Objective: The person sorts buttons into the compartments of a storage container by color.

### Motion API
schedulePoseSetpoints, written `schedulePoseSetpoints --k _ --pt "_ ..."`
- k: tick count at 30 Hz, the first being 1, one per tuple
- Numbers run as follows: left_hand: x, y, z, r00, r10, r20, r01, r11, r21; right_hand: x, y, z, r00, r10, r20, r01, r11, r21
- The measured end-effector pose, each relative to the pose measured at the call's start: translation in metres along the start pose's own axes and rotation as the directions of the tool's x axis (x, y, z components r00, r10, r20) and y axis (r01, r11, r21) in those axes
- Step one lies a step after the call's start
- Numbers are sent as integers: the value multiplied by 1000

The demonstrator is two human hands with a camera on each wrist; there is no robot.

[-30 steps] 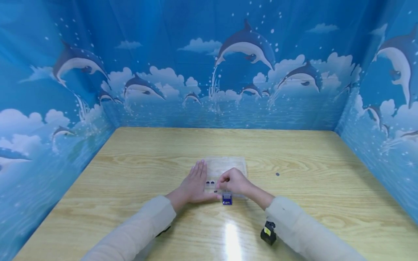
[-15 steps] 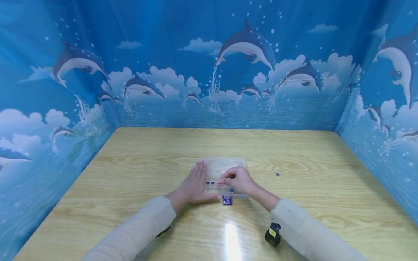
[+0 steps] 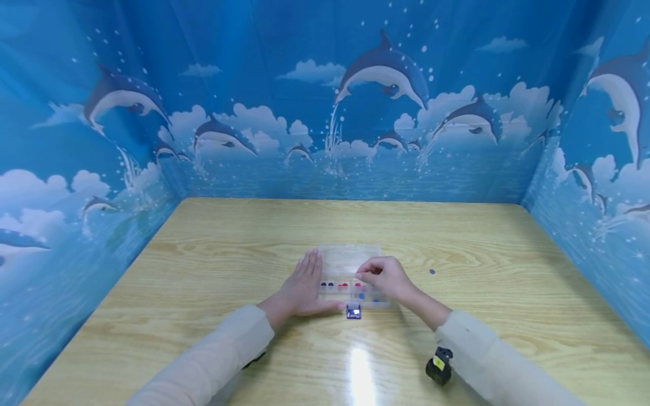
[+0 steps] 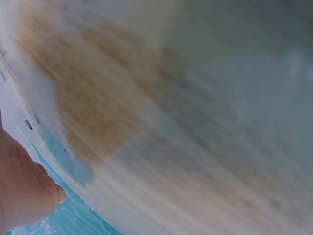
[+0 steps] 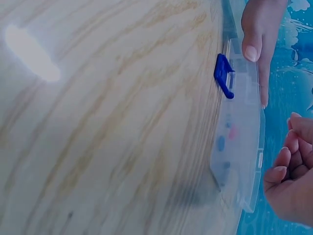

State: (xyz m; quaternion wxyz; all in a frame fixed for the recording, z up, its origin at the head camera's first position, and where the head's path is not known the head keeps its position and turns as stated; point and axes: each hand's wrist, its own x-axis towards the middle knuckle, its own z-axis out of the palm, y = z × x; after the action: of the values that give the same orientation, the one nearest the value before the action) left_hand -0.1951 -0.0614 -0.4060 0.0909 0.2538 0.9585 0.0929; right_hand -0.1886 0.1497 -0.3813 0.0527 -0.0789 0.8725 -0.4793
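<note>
A clear plastic compartment box lies on the table with its lid folded back. Small dark discs, red discs and blue pieces sit in its sections. A blue latch shows at the front edge. My left hand lies with straight fingers along the box's left side, its thumb by the front edge near the latch. Over the right part of the box my right hand has curled fingers, thumb and index tip together. I see nothing between those tips, though a tiny piece could be hidden.
A lone dark disc lies on the wooden table to the right of the box. Blue dolphin-print curtains close in the table's back and sides. Glare brightens the front of the table.
My right hand has shifted to the right along the box, its fingers staying curled. Red discs and blue pieces that it covered now show. My left hand has stayed in place.
</note>
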Motion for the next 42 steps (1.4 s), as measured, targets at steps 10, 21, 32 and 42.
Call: schedulePoseSetpoints --k 10,21,32,42 --pt "0 0 1 1000 -3 4 3 1000 -4 -3 11 -11 1000 3 -18 -3 1000 -1" --pt "0 0 0 1000 0 9 0 1000 3 -7 20 -23 999 -5 -35 5 1000 -15" --pt "0 -1 1 1000 5 8 -5 1000 -5 -9 30 -35 997 -34 -75 30 998 -58" --pt "0 -1 0 1000 4 6 -4 1000 -13 -13 38 -48 996 -38 -84 31 996 -82"
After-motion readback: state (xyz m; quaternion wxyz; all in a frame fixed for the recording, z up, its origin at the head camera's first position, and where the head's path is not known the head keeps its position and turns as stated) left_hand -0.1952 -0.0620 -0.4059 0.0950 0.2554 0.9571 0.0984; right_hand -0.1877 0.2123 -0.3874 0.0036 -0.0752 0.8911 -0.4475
